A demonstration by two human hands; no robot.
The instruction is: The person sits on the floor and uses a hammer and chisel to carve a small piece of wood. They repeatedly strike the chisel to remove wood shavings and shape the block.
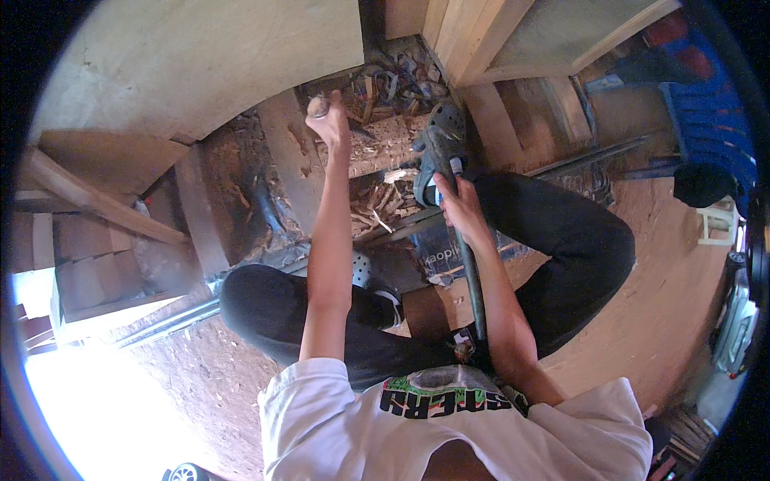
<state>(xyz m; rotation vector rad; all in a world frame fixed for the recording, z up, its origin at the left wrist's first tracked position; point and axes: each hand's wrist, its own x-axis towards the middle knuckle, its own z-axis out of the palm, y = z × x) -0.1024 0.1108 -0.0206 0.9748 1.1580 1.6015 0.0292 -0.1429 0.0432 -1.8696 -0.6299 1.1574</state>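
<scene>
My left hand (329,132) reaches far forward, closed around a small round brown lump (318,107) whose kind I cannot make out. Below it lie splinters and wood chips (385,212). In my right hand (462,207) is a long dark bar (472,284), fingers wrapped round its upper part. One end of the bar comes near my lap; the other rises beside my clog (446,128). Something small with a white and blue surface (455,165) shows beside the right hand, and I cannot tell if it is held.
Pale boards (208,56) stand ahead on the left, with wooden planks (290,156) on the ground. Scraps and strips (393,84) are piled beyond my hands. A blue plastic chair (710,120) and a small white stool (716,224) stand at the right, above brown ground (642,264).
</scene>
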